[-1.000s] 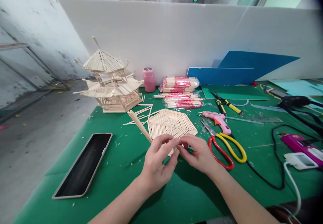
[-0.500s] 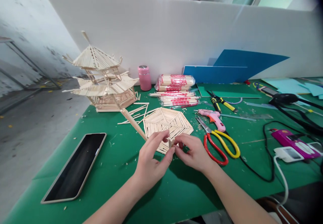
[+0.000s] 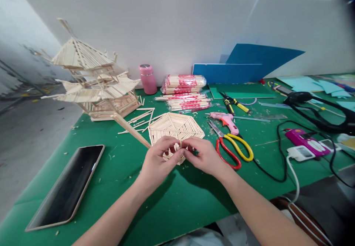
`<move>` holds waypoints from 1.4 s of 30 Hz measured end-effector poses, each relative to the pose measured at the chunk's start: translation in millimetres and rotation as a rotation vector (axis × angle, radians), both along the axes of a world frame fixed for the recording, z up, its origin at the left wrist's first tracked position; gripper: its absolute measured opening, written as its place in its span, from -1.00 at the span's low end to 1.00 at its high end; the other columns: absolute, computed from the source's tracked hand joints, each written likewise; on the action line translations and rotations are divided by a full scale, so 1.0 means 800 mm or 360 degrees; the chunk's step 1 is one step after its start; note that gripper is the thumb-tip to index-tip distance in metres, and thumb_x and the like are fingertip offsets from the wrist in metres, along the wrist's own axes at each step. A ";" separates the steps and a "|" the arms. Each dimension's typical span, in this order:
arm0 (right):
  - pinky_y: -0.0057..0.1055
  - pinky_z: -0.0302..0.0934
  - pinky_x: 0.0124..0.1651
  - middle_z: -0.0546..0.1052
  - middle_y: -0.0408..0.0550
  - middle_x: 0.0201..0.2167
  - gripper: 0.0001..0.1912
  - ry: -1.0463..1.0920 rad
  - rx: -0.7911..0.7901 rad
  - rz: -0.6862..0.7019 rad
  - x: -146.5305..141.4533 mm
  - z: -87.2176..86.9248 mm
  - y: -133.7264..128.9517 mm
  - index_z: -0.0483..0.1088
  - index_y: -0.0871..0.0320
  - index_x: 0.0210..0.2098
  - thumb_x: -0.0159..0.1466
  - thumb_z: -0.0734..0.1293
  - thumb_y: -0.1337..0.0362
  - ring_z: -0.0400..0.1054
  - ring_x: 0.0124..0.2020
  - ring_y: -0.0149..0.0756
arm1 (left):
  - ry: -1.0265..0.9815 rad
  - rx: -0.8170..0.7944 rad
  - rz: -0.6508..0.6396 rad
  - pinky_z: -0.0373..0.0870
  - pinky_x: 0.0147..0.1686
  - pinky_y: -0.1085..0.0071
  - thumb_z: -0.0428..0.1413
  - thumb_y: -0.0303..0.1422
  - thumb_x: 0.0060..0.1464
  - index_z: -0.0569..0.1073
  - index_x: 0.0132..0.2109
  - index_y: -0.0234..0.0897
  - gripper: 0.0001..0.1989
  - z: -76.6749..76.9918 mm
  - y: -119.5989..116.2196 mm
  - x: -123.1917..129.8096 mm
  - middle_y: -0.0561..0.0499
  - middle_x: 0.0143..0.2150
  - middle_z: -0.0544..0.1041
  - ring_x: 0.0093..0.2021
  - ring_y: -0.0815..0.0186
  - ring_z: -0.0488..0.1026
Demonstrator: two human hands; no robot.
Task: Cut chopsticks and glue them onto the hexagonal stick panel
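My left hand point(image 3: 159, 161) and my right hand point(image 3: 203, 155) meet over the near edge of a flat polygonal panel of wooden sticks point(image 3: 177, 127). Their fingertips pinch a small pale wooden piece point(image 3: 181, 143) between them, largely covered by the fingers. At the left stands a tiered pagoda model point(image 3: 97, 91) made of sticks. A long stick bundle point(image 3: 131, 129) slants from its base towards my left hand. Loose sticks point(image 3: 138, 120) lie between the model and the panel.
A phone point(image 3: 68, 187) lies at the left. Scissors point(image 3: 233, 146), a pink glue gun point(image 3: 224, 120) and pliers point(image 3: 235, 103) are at the right, near a black cable and a purple power strip point(image 3: 306, 142). Behind stand a pink bottle point(image 3: 148, 79) and wrapped stick packs point(image 3: 185, 91).
The camera view has shifted, so the table items appear further left and mostly higher. My left hand's fingers have closed in, and both hands' fingertips now meet at the small piece.
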State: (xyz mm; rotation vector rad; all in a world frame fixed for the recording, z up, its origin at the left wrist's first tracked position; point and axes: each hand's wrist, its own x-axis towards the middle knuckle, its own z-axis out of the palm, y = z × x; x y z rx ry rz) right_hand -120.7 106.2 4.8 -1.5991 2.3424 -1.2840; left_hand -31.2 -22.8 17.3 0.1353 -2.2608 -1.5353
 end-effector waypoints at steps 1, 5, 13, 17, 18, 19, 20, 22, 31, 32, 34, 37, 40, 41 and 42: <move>-0.50 0.13 -0.36 0.42 -0.12 -0.43 -0.88 0.0001 0.0011 0.0001 -0.001 0.000 0.000 0.30 0.15 -0.35 0.20 0.15 0.30 0.28 -0.43 -0.41 | 0.0029 0.0012 -0.0010 0.30 -0.40 0.44 0.07 -0.37 -0.04 0.42 -0.25 -0.27 -0.85 0.000 -0.001 0.001 -0.02 -0.28 0.38 -0.37 0.36 0.33; -0.53 0.12 -0.37 0.42 -0.14 -0.44 -0.89 0.0002 0.0034 0.0000 -0.005 0.003 0.003 0.30 0.15 -0.36 0.20 0.15 0.32 0.26 -0.46 -0.44 | 0.0051 0.0148 -0.0061 0.29 -0.28 0.43 -0.08 -0.37 0.09 0.43 -0.22 -0.24 -0.79 0.000 -0.006 0.004 -0.04 -0.21 0.39 -0.22 0.31 0.33; -0.52 0.10 -0.38 0.44 -0.12 -0.46 -0.86 0.0178 0.0180 0.0099 -0.016 0.011 -0.007 0.33 0.16 -0.37 0.20 0.16 0.30 0.28 -0.43 -0.41 | -0.0157 0.0074 -0.0149 0.30 -0.34 0.44 0.05 -0.39 -0.03 0.47 -0.29 -0.28 -0.85 0.008 -0.018 -0.020 0.00 -0.38 0.45 -0.32 0.31 0.36; -0.52 0.13 -0.36 0.46 -0.14 -0.40 -0.84 0.0150 0.0179 0.0013 -0.028 0.012 -0.001 0.35 0.12 -0.30 0.20 0.16 0.27 0.31 -0.41 -0.41 | -0.0103 0.0020 -0.0026 0.27 -0.44 0.48 0.06 -0.39 -0.05 0.47 -0.36 -0.30 -0.89 0.008 -0.019 -0.023 0.03 -0.44 0.43 -0.42 0.35 0.34; -0.51 0.14 -0.35 0.47 -0.15 -0.38 -0.83 0.0143 0.0166 -0.0119 -0.036 0.011 0.006 0.35 0.11 -0.29 0.19 0.16 0.26 0.32 -0.40 -0.41 | -0.0103 -0.0001 0.0015 0.26 -0.46 0.49 0.05 -0.39 -0.04 0.46 -0.35 -0.29 -0.89 0.006 -0.018 -0.022 0.03 -0.44 0.43 -0.44 0.37 0.33; -0.49 0.15 -0.33 0.47 -0.14 -0.36 -0.83 0.0142 0.0149 -0.0284 -0.046 0.009 0.016 0.34 0.10 -0.27 0.19 0.16 0.26 0.32 -0.39 -0.39 | -0.0103 -0.0016 0.0058 0.26 -0.47 0.50 0.04 -0.39 -0.02 0.45 -0.33 -0.29 -0.88 0.004 -0.018 -0.021 0.04 -0.43 0.42 -0.45 0.39 0.32; -0.47 0.16 -0.31 0.47 -0.14 -0.37 -0.84 0.0168 0.0137 -0.0543 -0.059 0.006 0.027 0.34 0.09 -0.27 0.17 0.18 0.26 0.33 -0.37 -0.37 | -0.0100 -0.0027 0.0098 0.26 -0.47 0.51 0.03 -0.40 -0.01 0.44 -0.32 -0.29 -0.88 0.000 -0.017 -0.019 0.04 -0.42 0.42 -0.45 0.40 0.32; -0.31 0.15 -0.24 0.43 0.02 -0.30 -0.79 0.0200 0.0110 -0.0910 -0.087 -0.003 0.052 0.30 0.17 -0.23 0.17 0.15 0.26 0.30 -0.29 -0.22 | -0.0078 -0.0026 0.0152 0.27 -0.45 0.52 0.02 -0.41 0.01 0.42 -0.31 -0.28 -0.89 -0.008 -0.016 -0.015 0.05 -0.40 0.41 -0.44 0.41 0.33; -0.26 0.16 -0.30 0.41 0.14 -0.28 -0.58 0.0028 0.0753 -0.1532 -0.165 -0.049 0.102 0.27 0.25 -0.16 -0.02 0.24 0.24 0.31 -0.27 -0.06 | -0.0014 0.0126 0.0290 0.36 -0.44 0.55 -0.01 -0.45 0.03 0.40 -0.28 -0.25 -0.88 -0.033 -0.010 -0.007 0.06 -0.34 0.41 -0.45 0.44 0.38; -0.26 0.16 -0.33 0.42 0.12 -0.32 -0.60 -0.0005 0.0772 -0.1523 -0.167 -0.050 0.101 0.29 0.24 -0.19 -0.03 0.24 0.23 0.32 -0.31 -0.06 | -0.0019 0.0129 0.0281 0.37 -0.45 0.56 0.00 -0.46 0.02 0.40 -0.28 -0.26 -0.89 -0.033 -0.009 -0.007 0.06 -0.34 0.41 -0.46 0.44 0.38; -0.27 0.14 -0.38 0.44 0.07 -0.42 -0.68 -0.0071 0.0794 -0.1504 -0.171 -0.048 0.101 0.33 0.21 -0.29 -0.04 0.25 0.19 0.33 -0.38 -0.07 | -0.0043 0.0129 0.0255 0.38 -0.47 0.58 0.01 -0.47 0.01 0.40 -0.29 -0.27 -0.90 -0.032 -0.008 -0.007 0.05 -0.34 0.40 -0.46 0.45 0.39; -0.30 0.14 -0.44 0.41 -0.01 -0.54 -0.74 -0.0187 0.0742 -0.1466 -0.166 -0.039 0.104 0.32 0.19 -0.37 -0.03 0.24 0.18 0.32 -0.47 -0.13 | -0.0095 0.0122 0.0233 0.39 -0.46 0.59 0.00 -0.48 0.03 0.40 -0.29 -0.28 -0.89 -0.033 -0.008 -0.008 0.05 -0.34 0.41 -0.46 0.46 0.41; -0.42 0.16 -0.48 0.40 -0.10 -0.54 -0.72 -0.0366 0.0599 -0.1347 -0.147 -0.022 0.107 0.23 0.18 -0.23 0.05 0.17 0.25 0.32 -0.52 -0.30 | -0.0129 0.0120 0.0251 0.40 -0.46 0.58 -0.03 -0.47 0.05 0.39 -0.27 -0.26 -0.88 -0.038 -0.009 -0.006 0.06 -0.34 0.41 -0.46 0.46 0.41; -0.48 0.16 -0.51 0.39 -0.13 -0.55 -0.74 -0.0449 0.0545 -0.1262 -0.138 -0.015 0.108 0.21 0.16 -0.22 0.08 0.15 0.27 0.30 -0.54 -0.36 | -0.0138 0.0124 0.0253 0.41 -0.46 0.57 -0.03 -0.47 0.06 0.39 -0.26 -0.25 -0.87 -0.040 -0.009 -0.006 0.07 -0.34 0.40 -0.46 0.46 0.41; -0.52 0.14 -0.54 0.37 -0.17 -0.57 -0.78 -0.0533 0.0475 -0.1179 -0.128 -0.008 0.108 0.22 0.15 -0.25 0.08 0.15 0.29 0.27 -0.57 -0.40 | -0.0144 0.0129 0.0250 0.41 -0.46 0.56 -0.04 -0.47 0.06 0.39 -0.25 -0.23 -0.86 -0.042 -0.009 -0.005 0.07 -0.34 0.40 -0.46 0.45 0.41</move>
